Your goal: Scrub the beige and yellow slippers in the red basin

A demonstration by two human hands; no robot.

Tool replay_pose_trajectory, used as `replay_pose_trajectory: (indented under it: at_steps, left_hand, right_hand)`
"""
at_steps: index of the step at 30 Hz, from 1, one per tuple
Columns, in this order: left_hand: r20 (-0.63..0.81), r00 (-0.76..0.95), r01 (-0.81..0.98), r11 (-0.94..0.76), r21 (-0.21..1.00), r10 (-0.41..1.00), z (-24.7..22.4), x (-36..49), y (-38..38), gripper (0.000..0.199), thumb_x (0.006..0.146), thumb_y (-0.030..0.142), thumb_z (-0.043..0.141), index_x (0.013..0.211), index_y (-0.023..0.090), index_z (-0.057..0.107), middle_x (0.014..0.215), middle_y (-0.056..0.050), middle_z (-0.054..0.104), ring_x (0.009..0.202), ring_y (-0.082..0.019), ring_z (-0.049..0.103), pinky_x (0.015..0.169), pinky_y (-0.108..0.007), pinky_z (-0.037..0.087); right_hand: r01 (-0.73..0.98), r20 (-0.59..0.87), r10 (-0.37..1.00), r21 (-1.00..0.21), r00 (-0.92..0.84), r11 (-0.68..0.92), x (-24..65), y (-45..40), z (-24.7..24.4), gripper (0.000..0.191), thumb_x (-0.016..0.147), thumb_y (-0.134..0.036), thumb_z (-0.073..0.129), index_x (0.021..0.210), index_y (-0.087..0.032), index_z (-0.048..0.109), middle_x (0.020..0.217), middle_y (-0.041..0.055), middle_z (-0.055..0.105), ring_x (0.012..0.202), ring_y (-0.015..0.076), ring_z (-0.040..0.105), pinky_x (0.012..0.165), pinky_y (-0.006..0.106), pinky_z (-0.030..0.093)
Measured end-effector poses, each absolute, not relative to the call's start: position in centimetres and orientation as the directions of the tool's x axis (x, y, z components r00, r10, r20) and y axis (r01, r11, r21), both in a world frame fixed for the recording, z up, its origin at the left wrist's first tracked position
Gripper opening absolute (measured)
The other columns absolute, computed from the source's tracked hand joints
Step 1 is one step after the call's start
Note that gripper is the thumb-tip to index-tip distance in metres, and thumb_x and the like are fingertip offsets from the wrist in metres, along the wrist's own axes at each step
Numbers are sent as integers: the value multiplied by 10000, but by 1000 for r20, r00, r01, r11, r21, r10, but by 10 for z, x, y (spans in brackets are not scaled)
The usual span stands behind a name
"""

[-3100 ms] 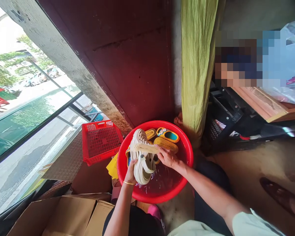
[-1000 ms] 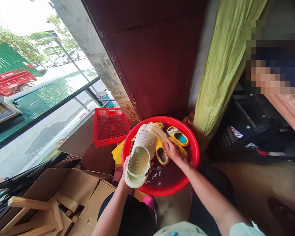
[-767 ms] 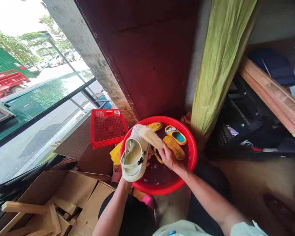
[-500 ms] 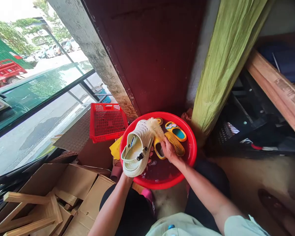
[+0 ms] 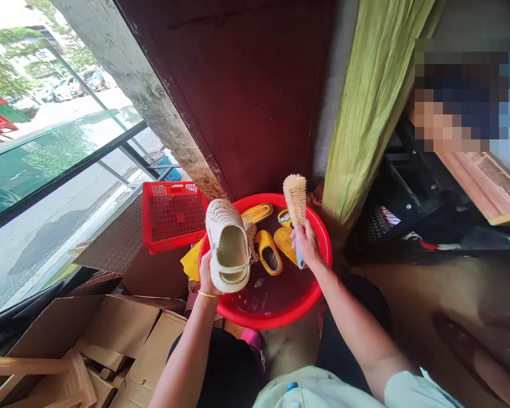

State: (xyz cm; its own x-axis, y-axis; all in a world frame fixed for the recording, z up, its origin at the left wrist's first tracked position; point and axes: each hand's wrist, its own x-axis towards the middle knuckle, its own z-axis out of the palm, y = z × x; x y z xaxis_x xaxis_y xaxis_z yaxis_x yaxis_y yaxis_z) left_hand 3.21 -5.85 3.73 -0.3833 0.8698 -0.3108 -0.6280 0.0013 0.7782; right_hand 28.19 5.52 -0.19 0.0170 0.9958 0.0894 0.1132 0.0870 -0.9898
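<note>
A white clog [image 5: 228, 247] is held by its side in my left hand [image 5: 206, 273], its opening turned up toward me over the left rim of a red basin [image 5: 276, 322]. My right hand [image 5: 307, 245] grips the blue handle of a scrub brush [image 5: 296, 199], whose pale bristles point up and away from me. Brush and clog are apart. Dark water fills the basin. Several yellow shoes lie in it, among them a yellow clog [image 5: 268, 253] and a yellow sole [image 5: 257, 213] near the far rim. A shoe behind the white clog is partly hidden.
Left of the basin stands a red plastic crate [image 5: 174, 218]. Cardboard [image 5: 151, 345] and wooden pieces [image 5: 29, 365] lie at lower left. A dark red door [image 5: 242, 90] rises behind, with a green curtain [image 5: 361, 113] to the right. A blurred-out patch covers the upper right.
My right hand has lifted the brush off the white clog, up and to the right. My left hand has turned the clog more upright. The view has shifted slightly right.
</note>
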Motion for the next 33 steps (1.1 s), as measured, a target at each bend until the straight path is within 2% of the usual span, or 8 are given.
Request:
replay_pose_trajectory:
  at_steps: [5,10,14,18,21,25,30,33]
  left_hand:
    - [-343,-299,-565,124,816,891,34,44,-20,403,858,469,620,1077,144,714,1024,-114,767,1064,-297,705,975,-419,553]
    - [-71,-399,75,109,991,914,4,75,15,354,846,342,668,1169,200,690,1288,-104,699,1318,-304,564,1165,-447,397]
    - [59,-349,545,152,824,935,-21,103,27,571,912,305,561,1464,172,504,1501,-168,548,1433,-331,459,1212,-498,317]
    - [73,-78,887,36,461,994,-27,133,36,639,952,366,529,1561,232,389,1682,-154,279,1549,-353,250,1229,-579,228]
    - [-105,-17,960,46,277,994,-26,151,51,752,866,529,659,1525,252,425,1721,-169,127,1520,-438,268,1154,-666,282]
    - [-257,-69,966,129,223,964,-31,151,79,806,804,501,715,1503,216,434,1712,-219,112,1470,-444,367,1145,-669,266]
    - [-173,-126,918,181,353,977,-51,133,79,787,770,250,693,1480,1,460,1605,-347,307,1536,-486,182,1209,-657,9]
    - [-138,-137,900,181,397,981,-64,129,64,750,831,258,610,1473,-97,450,1575,-348,363,1538,-464,187,1245,-510,16]
  right_hand:
    - [0,52,998,-999,-22,52,302,44,10,479,925,-680,476,1076,-231,542,734,-52,623,427,92,529,388,193,421]
    - [-34,60,998,-998,14,61,317,45,17,443,936,-650,479,1070,-234,555,711,-51,627,420,89,528,385,186,404]
    - [-75,69,995,-994,72,74,332,46,21,427,936,-642,497,1049,-234,555,697,-55,622,411,89,526,389,188,406]
    - [-9,68,996,-998,51,68,346,49,13,469,966,-638,448,1151,-225,571,757,-23,658,432,108,552,392,205,422]
    - [187,117,990,-977,80,101,349,58,-3,526,992,-575,413,1338,-200,540,968,88,731,607,176,672,496,258,521]
    - [535,236,968,-830,81,158,337,67,-37,627,986,-414,410,1556,-156,386,1333,207,656,1024,313,712,811,404,591]
    - [715,273,962,-666,-31,212,321,68,-79,604,998,-285,326,1593,-193,374,987,150,749,826,294,732,741,399,576]
    - [761,259,963,-609,-76,224,318,74,-96,624,996,-278,316,1604,-138,334,909,165,732,801,325,735,701,424,570]
